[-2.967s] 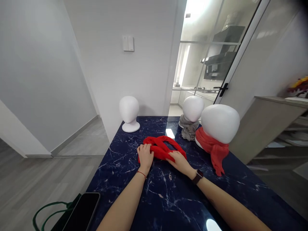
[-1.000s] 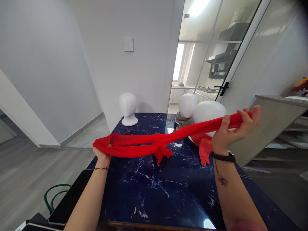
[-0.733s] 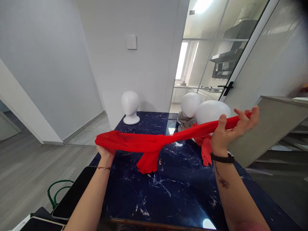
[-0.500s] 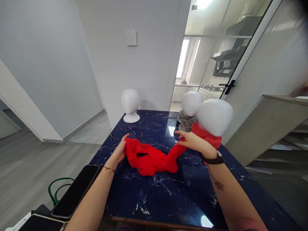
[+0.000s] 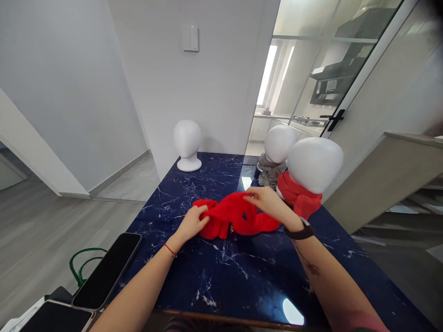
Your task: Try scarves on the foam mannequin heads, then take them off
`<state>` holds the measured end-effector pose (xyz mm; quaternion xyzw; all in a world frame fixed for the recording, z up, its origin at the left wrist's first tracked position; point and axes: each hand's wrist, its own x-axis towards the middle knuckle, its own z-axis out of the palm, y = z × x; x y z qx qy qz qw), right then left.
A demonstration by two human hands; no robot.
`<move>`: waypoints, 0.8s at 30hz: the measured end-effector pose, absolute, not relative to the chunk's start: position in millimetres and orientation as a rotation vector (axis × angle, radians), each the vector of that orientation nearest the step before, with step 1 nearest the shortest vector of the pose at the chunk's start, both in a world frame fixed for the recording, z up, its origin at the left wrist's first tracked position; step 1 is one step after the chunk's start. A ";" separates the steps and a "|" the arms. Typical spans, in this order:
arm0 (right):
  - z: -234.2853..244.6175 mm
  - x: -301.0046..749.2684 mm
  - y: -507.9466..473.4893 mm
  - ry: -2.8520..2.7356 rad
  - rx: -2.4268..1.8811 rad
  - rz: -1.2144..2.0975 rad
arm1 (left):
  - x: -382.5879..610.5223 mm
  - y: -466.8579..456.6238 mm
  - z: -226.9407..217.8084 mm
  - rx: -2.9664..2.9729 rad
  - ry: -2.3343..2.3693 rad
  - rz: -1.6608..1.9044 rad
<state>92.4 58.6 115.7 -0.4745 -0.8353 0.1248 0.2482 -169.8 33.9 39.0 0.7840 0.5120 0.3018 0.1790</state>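
Observation:
A red scarf [image 5: 235,219] lies bunched in the middle of the dark blue marble table [image 5: 242,272]. My left hand [image 5: 192,223] grips its left end with closed fingers. My right hand [image 5: 268,203] pinches a fold of it near the top right. Just beyond my right hand stands a white mannequin head [image 5: 314,163] with another red scarf [image 5: 299,198] tied round its neck.
A second white head [image 5: 278,144] wears a grey scarf [image 5: 268,170] at the back right. A bare white head [image 5: 187,144] stands at the back left. A black phone [image 5: 107,269] lies at the table's left edge, a tablet [image 5: 55,318] and a green-handled bag [image 5: 81,272] beside it.
The scarf was picked up, stretched taut in the air between both hands, then lowered. My hands have come together and it now lies bunched on the table.

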 end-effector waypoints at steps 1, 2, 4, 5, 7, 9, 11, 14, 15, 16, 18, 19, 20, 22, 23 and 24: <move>123.1 100.8 60.5 -2.071 -1.263 0.346 | -171.9 36.3 39.6 2.121 1.529 0.993; 129.5 108.0 61.5 -1.867 -1.220 0.351 | -174.0 38.6 39.6 2.004 1.589 1.116; 138.8 118.1 61.5 -1.500 -1.111 0.340 | -178.2 42.9 37.5 1.718 1.612 1.302; 141.9 121.4 61.2 -1.343 -1.057 0.307 | -180.3 45.3 35.5 1.524 1.581 1.390; 146.5 126.5 60.9 -1.079 -0.961 0.200 | -184.9 50.6 31.2 1.078 1.486 1.554; 150.8 131.9 61.9 -0.871 -0.878 0.111 | -189.7 56.2 29.6 0.741 1.396 1.647; 154.9 137.4 63.8 -0.770 -0.813 0.081 | -193.5 60.0 32.6 0.589 1.328 1.695; 155.6 139.3 67.1 -0.932 -0.834 0.214 | -193.6 58.9 44.1 0.428 1.127 1.805; 152.7 136.3 67.8 -1.074 -0.884 0.311 | -191.9 56.6 48.4 0.383 1.036 1.825; 147.6 130.7 68.0 -1.240 -0.943 0.422 | -189.6 53.6 52.3 0.358 0.952 1.826; 129.8 111.7 65.4 -1.580 -1.054 0.623 | -184.7 46.9 58.3 0.348 0.841 1.781; 117.2 98.8 62.1 -1.740 -1.097 0.680 | -182.9 43.8 60.3 0.341 0.807 1.747; 102.6 84.5 57.4 -1.887 -1.129 0.711 | -181.7 41.2 61.9 0.329 0.784 1.717; 71.3 55.9 45.1 -2.173 -1.173 0.683 | -182.5 37.8 64.4 0.313 0.738 1.659; 56.9 43.7 38.8 -2.289 -1.174 0.652 | -184.4 37.1 65.8 0.310 0.703 1.631; 44.8 34.3 33.6 -2.359 -1.165 0.627 | -187.2 36.9 67.3 0.304 0.659 1.609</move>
